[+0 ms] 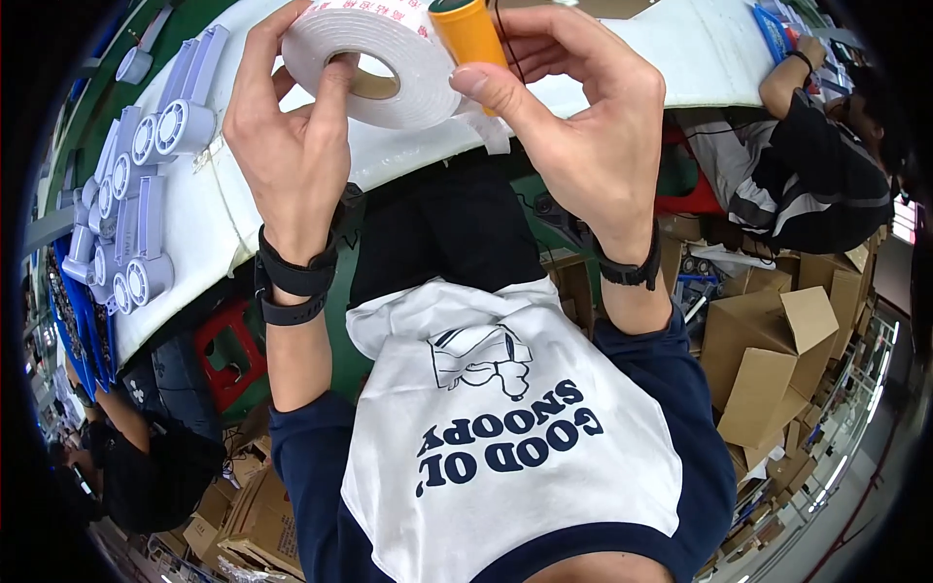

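Observation:
My left hand (296,160) grips a wide roll of white tape (423,92) over the near edge of the table, the thumb pushed into its cardboard core. Red print runs over the roll's outer liner. In my right hand (598,126) is an orange cylinder (476,44) with a dark green end, the thumb pressed along its near side. It stands against or very close to the roll's right side. A thin dark wire (505,49) shows beside the cylinder. Below it hangs a short whitish strip of tape (493,134); where it attaches is hidden.
Several pale lilac handheld fan casings (155,209) lie along the left of the white table (209,233). A blue bin (83,311) of small parts stands at far left. Other people sit left and right. Red stools (228,355) and open cardboard boxes (773,340) crowd the floor.

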Motion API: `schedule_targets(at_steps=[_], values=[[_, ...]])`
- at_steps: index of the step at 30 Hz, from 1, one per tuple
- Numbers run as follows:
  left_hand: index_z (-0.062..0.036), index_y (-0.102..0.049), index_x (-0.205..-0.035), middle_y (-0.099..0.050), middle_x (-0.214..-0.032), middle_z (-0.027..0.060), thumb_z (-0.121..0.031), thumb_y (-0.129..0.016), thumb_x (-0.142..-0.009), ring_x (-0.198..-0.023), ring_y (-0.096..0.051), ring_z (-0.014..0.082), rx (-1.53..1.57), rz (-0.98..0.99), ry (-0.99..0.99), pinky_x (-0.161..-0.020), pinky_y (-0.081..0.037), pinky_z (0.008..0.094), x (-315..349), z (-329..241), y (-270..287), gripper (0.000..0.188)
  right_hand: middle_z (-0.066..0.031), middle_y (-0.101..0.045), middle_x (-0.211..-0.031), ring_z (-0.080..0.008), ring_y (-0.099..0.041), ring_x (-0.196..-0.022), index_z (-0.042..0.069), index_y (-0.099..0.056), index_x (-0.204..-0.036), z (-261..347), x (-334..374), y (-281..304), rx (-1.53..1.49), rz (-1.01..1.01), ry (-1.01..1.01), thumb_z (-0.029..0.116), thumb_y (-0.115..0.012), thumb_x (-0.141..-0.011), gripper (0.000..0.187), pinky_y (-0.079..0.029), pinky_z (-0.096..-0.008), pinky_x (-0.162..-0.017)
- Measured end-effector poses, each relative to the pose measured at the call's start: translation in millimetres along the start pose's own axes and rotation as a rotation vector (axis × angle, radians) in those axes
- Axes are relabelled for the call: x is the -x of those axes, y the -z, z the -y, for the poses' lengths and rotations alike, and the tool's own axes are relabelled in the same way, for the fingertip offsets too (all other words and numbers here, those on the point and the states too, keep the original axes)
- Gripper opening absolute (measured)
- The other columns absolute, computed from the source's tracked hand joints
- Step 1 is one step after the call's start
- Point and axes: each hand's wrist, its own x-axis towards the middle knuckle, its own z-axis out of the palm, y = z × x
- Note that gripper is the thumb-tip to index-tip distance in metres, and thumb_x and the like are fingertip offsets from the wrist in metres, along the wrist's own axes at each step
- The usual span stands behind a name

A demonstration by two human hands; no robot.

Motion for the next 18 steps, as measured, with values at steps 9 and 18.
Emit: schedule_targets(at_steps=[9,18], values=[[-0.0048,-0.055,-0.127,-0.060,-0.119,0.0147,-0.003,-0.071,-0.085,-0.103,-0.067,0.0278,0.108,-0.067,0.046,-0.072,-0.064,0.0333,0.4,-3.9,-0.2,0.045,-0.0113,-0.069,-0.092,-0.0126,-0.066,-0.077,-0.007,-0.062,-0.108,-28.4,0.7,-11.6,-0.406,-0.109,0.243,0.005,-0.081,-0.080,0.036,-0.053,-0.0231,-0.069],[-0.0033,-0.059,-0.123,-0.063,-0.112,0.0141,-0.003,-0.072,-0.083,-0.100,-0.068,0.0259,-0.091,-0.131,-0.054,-0.071,-0.064,0.0325,5.7,-10.5,12.0,0.042,-0.0077,-0.068,-0.097,-0.0134,-0.067,-0.086,-0.001,-0.061,-0.118,-59.9,6.4,-45.6,-0.610,-0.161,0.267,0.012,-0.077,-0.085,0.038,-0.056,-0.0261,-0.083]])
